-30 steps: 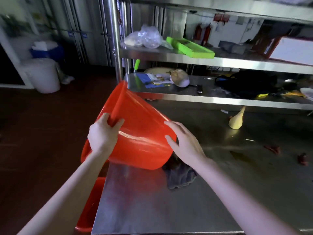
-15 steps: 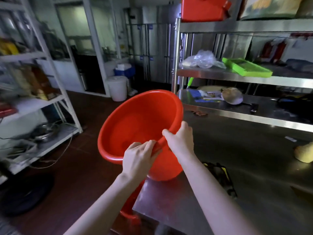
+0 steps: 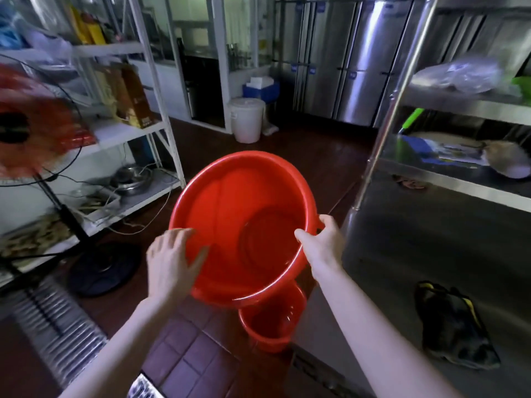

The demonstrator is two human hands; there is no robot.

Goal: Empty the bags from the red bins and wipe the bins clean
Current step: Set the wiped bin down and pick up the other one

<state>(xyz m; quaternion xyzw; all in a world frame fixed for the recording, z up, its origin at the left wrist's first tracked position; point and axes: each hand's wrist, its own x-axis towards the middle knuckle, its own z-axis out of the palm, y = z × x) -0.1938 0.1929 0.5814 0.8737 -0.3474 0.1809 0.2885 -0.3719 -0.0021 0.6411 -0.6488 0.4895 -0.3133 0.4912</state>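
Red bin hung in the air just off the left edge of the steel counter, tilted with its mouth toward the camera. Only its own red wall and floor showed inside. The right grip pinched the right rim, thumb inside and fingers curled behind. The left grip was spread at the near left rim, fingers straight. Directly below stood a second red bin on the tiled floor. A dark cloth lay on the counter. Blue labels on the steel cabinets and print on the brown cartons were too blurred to read.
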